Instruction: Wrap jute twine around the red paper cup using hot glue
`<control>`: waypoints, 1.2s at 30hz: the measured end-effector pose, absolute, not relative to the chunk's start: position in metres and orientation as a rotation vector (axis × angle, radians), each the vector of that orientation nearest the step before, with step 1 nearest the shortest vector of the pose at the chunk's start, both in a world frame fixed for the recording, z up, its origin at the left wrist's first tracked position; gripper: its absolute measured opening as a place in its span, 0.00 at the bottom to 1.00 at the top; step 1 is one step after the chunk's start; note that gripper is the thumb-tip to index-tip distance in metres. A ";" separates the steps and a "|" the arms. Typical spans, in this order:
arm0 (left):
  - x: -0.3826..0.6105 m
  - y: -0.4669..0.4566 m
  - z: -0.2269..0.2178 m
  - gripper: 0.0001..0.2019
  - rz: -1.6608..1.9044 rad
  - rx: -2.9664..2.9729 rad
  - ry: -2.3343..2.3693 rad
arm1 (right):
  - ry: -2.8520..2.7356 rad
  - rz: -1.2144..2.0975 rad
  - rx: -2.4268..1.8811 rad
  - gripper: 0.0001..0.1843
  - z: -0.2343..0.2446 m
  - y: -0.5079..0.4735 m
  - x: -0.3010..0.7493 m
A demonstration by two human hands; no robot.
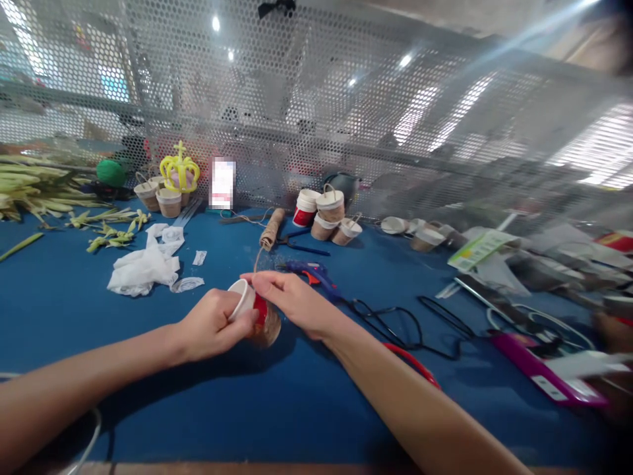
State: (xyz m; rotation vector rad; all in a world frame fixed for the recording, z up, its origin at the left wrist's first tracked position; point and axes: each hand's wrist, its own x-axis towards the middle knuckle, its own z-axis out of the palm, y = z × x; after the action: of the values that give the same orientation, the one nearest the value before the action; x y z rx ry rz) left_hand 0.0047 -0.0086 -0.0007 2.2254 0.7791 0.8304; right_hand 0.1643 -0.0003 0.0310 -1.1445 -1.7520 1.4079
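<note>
A small paper cup [254, 311], white and red with brown twine wound round its lower part, lies tilted between my hands above the blue table [237, 415]. My left hand [213, 324] is wrapped around the cup from the left. My right hand [291, 300] pinches a strand of twine [257, 258] at the cup's rim; the strand runs up to a twine spool [271, 229]. A blue glue gun [309, 270] lies just behind my right hand.
Finished twine-wrapped cups [329, 214] stand at the back centre, more beside a yellow crown [179, 173] at back left. White crumpled plastic [143, 267] and green leaves [34, 188] lie left. Black cables [395, 323], scissors, packaging [539, 369] crowd the right. A perforated metal screen [346, 119] closes the back.
</note>
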 end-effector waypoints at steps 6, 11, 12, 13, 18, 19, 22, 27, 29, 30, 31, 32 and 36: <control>0.004 -0.007 0.001 0.18 0.752 1.770 0.925 | -1.462 1.200 -1.116 0.06 0.038 -0.009 0.166; 0.008 -0.005 0.003 0.18 0.731 1.373 0.918 | -1.350 1.107 -1.123 0.05 0.041 -0.014 0.176; 0.009 -0.006 0.004 0.18 0.722 1.339 0.914 | -1.333 1.091 -1.121 0.04 0.040 -0.015 0.177; 0.010 -0.006 0.004 0.18 0.716 1.311 0.914 | -1.326 1.076 -1.118 0.04 0.038 -0.015 0.177; 0.011 -0.008 0.005 0.17 0.702 1.270 0.916 | -1.348 1.005 -1.128 0.05 0.032 -0.015 0.178; 0.011 -0.009 0.005 0.17 0.695 1.275 0.911 | -1.360 0.989 -1.145 0.05 0.031 -0.015 0.178; 0.011 -0.011 0.006 0.17 0.678 1.289 0.883 | -1.424 0.927 -1.206 0.06 0.031 -0.015 0.178; 0.011 -0.016 0.008 0.18 0.703 1.308 0.873 | -1.505 0.874 -1.273 0.07 0.031 -0.016 0.177; 0.010 -0.017 0.009 0.18 0.713 1.305 0.876 | -1.514 0.878 -1.285 0.07 0.031 -0.017 0.176; 0.010 -0.017 0.009 0.18 0.718 1.302 0.876 | -1.521 0.881 -1.289 0.07 0.031 -0.017 0.176; 0.010 -0.018 0.009 0.19 0.719 1.300 0.874 | -1.529 0.884 -1.293 0.07 0.030 -0.017 0.176; 0.010 -0.018 0.009 0.19 0.720 1.299 0.870 | -1.535 0.885 -1.298 0.07 0.030 -0.018 0.176; 0.010 -0.018 0.008 0.18 0.718 1.299 0.858 | -1.561 0.886 -1.335 0.08 0.030 -0.019 0.175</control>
State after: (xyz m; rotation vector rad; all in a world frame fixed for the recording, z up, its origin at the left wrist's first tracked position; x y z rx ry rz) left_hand 0.0100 -0.0183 0.0084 1.2991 0.8577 0.7182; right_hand 0.1747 -0.0188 0.0297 -1.3346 -1.5606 0.8860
